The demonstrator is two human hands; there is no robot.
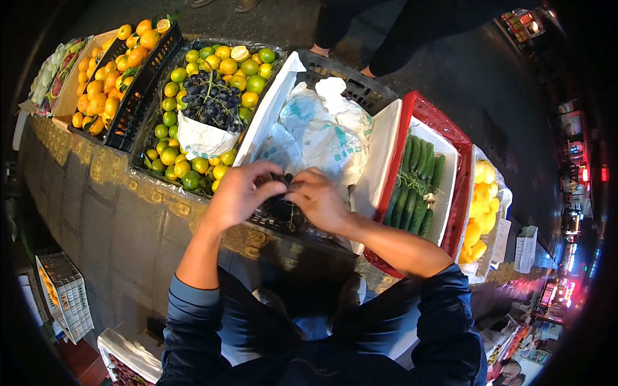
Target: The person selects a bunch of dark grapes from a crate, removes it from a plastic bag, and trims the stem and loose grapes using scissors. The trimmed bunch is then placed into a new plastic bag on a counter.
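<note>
Nearest in, your shoes [351, 293] stood just short of the crate, so a dropped berry could have ended up underfoot! Then the action: left hand [248, 190] and right hand [320, 201], fingertips pinching at the dark grapes [278, 209], though berry or stem, I couldn't tell. That bunch sat shadowed at the near end of the black crate [376, 93]; too hard a squeeze risked split skins, too sharp a tug risked berries popping loose. Just beyond, crumpled white wrappers [328, 145] lay ready to snag on a sweeping knuckle. Left, another bunch [215, 96] perched on round citrus, liable to roll if bumped. Farthest out, dark-trousered legs [399, 42] stood close: one nudge might have jolted everything!
</note>
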